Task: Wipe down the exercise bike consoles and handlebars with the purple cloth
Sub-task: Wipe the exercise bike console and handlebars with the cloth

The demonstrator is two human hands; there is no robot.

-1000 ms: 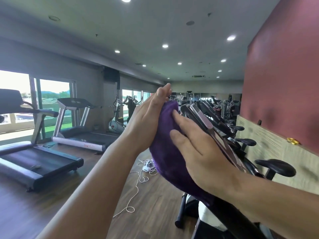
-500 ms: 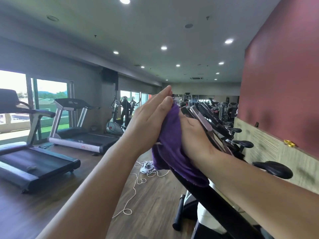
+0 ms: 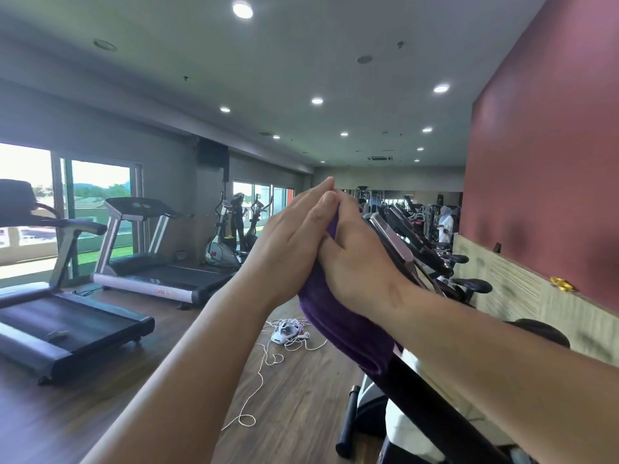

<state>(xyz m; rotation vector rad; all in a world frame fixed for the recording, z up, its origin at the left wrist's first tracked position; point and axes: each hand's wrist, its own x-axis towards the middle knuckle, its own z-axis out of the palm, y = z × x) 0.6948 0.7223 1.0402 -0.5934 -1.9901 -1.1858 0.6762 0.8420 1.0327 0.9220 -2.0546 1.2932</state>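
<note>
Daylight pours in from the windows [image 3: 97, 209] on my far left, blown out to near white, while round ceiling lights [image 3: 243, 10] glow overhead — the nearest one flares. The room between sits in even, muted light. My forearms are lit softly, with little shadow. Straight lines bow toward the edges, and the textured wall panel [image 3: 522, 296] on my right smears into streaks. The far end is hazy.

Purple cloth [image 3: 348, 333] folded, pressed between hands, draped over black bike handlebar [image 3: 432, 406]; console [image 3: 393, 241] tilted behind.
</note>
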